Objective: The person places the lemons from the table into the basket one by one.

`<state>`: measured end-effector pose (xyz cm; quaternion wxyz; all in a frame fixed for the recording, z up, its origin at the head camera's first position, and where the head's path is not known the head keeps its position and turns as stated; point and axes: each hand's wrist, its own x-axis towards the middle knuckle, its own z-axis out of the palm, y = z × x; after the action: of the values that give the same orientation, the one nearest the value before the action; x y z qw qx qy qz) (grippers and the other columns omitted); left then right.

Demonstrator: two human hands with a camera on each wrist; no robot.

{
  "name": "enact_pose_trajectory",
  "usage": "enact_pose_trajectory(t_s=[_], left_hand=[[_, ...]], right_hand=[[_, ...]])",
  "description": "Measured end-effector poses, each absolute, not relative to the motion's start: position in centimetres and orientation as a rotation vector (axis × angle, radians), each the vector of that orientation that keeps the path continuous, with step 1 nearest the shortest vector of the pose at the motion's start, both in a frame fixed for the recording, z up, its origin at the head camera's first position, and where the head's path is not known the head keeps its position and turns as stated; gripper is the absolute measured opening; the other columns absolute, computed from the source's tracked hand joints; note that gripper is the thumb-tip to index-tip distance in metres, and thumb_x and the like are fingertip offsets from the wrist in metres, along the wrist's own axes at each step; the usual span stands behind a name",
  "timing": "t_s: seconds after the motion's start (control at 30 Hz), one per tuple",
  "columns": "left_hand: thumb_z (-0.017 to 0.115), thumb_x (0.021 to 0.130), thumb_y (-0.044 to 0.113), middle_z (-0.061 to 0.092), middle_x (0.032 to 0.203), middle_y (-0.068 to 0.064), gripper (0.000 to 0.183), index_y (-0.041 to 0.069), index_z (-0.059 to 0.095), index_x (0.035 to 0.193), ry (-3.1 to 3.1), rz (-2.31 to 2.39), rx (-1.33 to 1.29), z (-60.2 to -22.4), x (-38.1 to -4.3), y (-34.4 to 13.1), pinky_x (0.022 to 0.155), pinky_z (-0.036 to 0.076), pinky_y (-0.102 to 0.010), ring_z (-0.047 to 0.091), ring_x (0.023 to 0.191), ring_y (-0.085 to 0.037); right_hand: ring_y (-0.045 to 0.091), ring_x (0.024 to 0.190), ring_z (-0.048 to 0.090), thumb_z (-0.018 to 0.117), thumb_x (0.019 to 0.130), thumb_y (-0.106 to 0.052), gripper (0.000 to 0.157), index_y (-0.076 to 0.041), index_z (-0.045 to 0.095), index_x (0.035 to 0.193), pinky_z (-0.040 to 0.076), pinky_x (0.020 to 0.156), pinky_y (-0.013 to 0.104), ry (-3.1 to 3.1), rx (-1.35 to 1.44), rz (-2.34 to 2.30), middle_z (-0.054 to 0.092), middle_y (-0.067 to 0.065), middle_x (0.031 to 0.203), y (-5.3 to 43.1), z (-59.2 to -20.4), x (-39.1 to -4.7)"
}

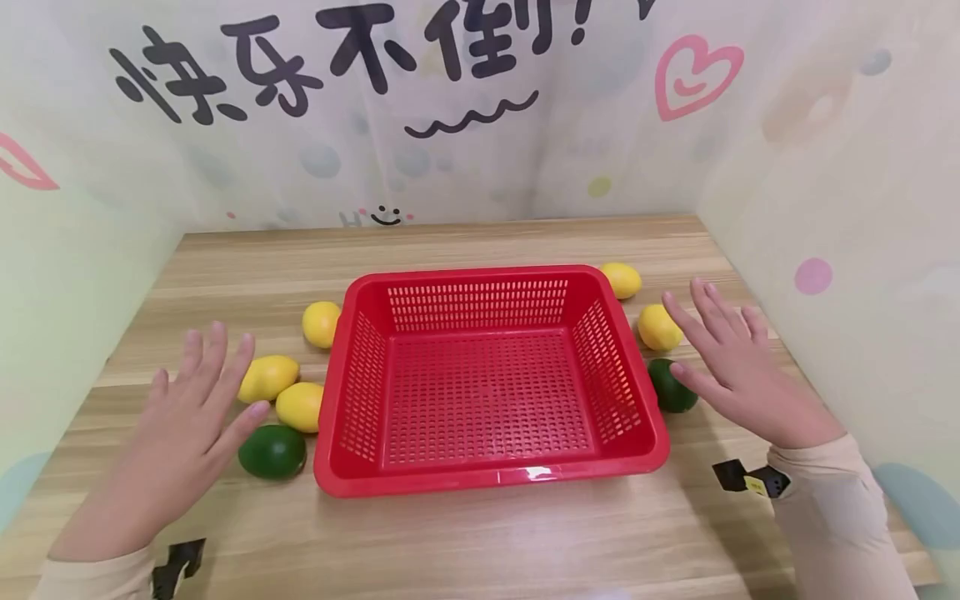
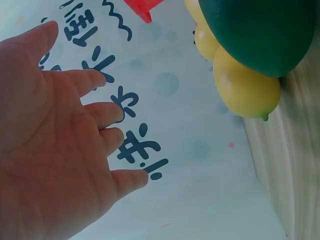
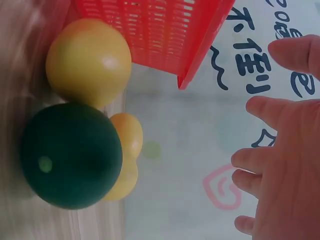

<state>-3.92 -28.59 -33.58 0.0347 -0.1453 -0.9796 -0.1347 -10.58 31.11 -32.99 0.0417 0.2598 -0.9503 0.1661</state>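
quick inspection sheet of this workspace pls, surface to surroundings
Surface: pale wood-grain tabletop.
Job's things: rectangular red perforated plastic basket, mid-table; smooth yellow rounded fruits and glossy dark green oval fruits outside it, to its left and right.
Clutter: nothing seen.
Hands: left hand and right hand each held out with fingers extended, on opposite sides of the basket, holding nothing; small black devices at both wrists.
Cables: nothing seen.
Surroundings: pale wall covering with large black characters and a pink heart outline.
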Motion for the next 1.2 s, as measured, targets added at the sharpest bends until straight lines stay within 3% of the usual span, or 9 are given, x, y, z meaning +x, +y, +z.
enact_pose_trajectory(t_s=[0.4, 0.87, 1.2], left_hand=[[0.051, 0.107, 0.037, -0.012, 0.171, -0.012, 0.08, 0.015, 0.003, 0.167, -3.046, -0.529, -0.49, -34.1, -4.0, -27.8, 0.116, -0.018, -0.067, -0.017, 0.155, -0.039], [0.058, 0.104, 0.039, 0.008, 0.172, -0.013, 0.087, 0.018, 0.001, 0.167, -3.032, -0.692, -0.636, -34.7, -4.3, -25.5, 0.121, -0.011, -0.063, 0.002, 0.158, -0.036], [0.06, 0.103, 0.044, 0.002, 0.173, -0.007, 0.09, 0.017, 0.003, 0.167, -3.051, -0.712, -0.659, -35.0, -4.5, -23.9, 0.12, -0.009, -0.066, 0.001, 0.159, -0.033]], right_hand=[[0.04, 0.157, -0.003, 0.057, 0.104, -0.028, 0.079, -0.021, 0.01, 0.167, -0.008, 0.117, 0.069, -2.94, 0.857, 0.605, 0.001, 0.019, 0.171, 30.5, -33.4, -11.0], [0.043, 0.156, 0.006, 0.055, 0.104, -0.024, 0.076, -0.012, 0.013, 0.166, -0.002, 0.115, 0.071, -3.012, 0.828, 0.621, 0.014, 0.026, 0.168, 30.6, -34.1, -11.1], [0.051, 0.143, 0.029, 0.07, 0.096, -0.025, 0.079, 0.0, 0.029, 0.159, 0.01, 0.109, 0.076, -3.108, 0.713, 0.465, 0.035, 0.033, 0.155, 30.6, -34.5, -11.2]])
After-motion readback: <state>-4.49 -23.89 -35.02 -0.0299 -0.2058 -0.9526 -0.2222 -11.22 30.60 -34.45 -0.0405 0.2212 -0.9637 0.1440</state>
